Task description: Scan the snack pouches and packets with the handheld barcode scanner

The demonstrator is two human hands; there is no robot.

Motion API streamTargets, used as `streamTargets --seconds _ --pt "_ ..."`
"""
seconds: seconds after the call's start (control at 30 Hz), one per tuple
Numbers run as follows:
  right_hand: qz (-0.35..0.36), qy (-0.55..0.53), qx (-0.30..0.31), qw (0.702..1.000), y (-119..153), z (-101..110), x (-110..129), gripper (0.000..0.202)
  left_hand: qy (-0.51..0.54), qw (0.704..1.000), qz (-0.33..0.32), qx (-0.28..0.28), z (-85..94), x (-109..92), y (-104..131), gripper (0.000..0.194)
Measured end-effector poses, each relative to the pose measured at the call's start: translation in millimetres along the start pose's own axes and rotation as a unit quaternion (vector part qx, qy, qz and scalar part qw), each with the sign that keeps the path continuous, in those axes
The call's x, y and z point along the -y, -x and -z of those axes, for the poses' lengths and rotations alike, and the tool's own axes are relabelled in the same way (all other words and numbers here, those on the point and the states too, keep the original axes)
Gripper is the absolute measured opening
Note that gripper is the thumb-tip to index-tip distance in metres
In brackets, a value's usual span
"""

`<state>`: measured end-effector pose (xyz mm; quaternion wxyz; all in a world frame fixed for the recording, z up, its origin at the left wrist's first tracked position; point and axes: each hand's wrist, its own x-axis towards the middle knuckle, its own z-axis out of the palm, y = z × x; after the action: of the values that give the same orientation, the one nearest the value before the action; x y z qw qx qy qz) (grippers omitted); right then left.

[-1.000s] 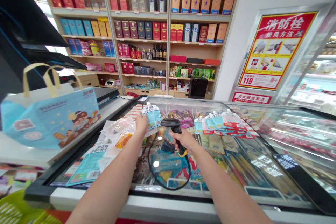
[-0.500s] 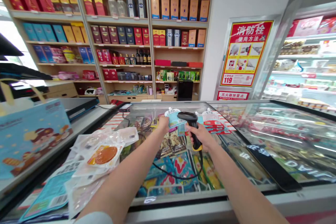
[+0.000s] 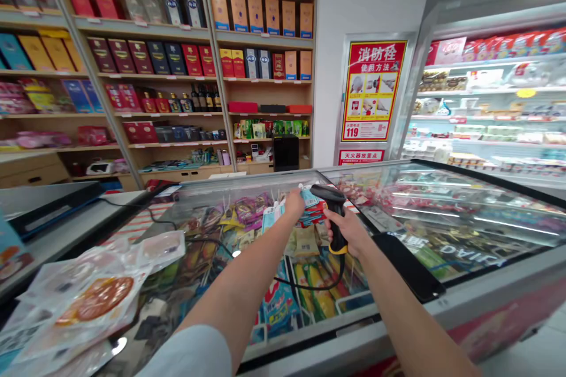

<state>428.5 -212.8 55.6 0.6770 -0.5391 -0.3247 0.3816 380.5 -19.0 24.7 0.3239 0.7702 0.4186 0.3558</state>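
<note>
Clasping a black scanner (image 3: pixel 336 206) in the right hand (image 3: pixel 350 230); just leftward, holding the left hand (image 3: pixel 294 205) at pouches (image 3: pixel 313 212), cannot tell whether gripping.

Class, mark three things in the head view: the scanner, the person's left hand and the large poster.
Scanner (image 3: pixel 337 208): head view, upper part of its handle.
Left hand (image 3: pixel 295 203): head view, back of the hand.
Poster (image 3: pixel 374 92): head view, middle of its printed face.
</note>
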Motion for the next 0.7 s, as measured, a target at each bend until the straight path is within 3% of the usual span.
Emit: streamTargets --seconds 0.2,0.37,0.53,0.7 --pt "-0.01 0.001 0.026 1.0 -5 -7 -8 0.039 -0.025 0.999 0.034 -0.012 19.2 -4 10 0.04" --pt "-0.03 -0.008 0.056 0.998 -7 -38 -21 0.038 -0.064 0.996 0.021 -0.058 67.6 17 22 0.032" --pt "-0.055 -0.005 0.122 0.991 -4 -83 -33 0.037 -0.072 0.988 0.055 -0.126 153.8 57 47 0.023" --pt "-0.068 0.002 0.18 0.981 2 -132 -44 0.039 -0.108 0.963 0.148 -0.2 276.3 99 103 0.016"
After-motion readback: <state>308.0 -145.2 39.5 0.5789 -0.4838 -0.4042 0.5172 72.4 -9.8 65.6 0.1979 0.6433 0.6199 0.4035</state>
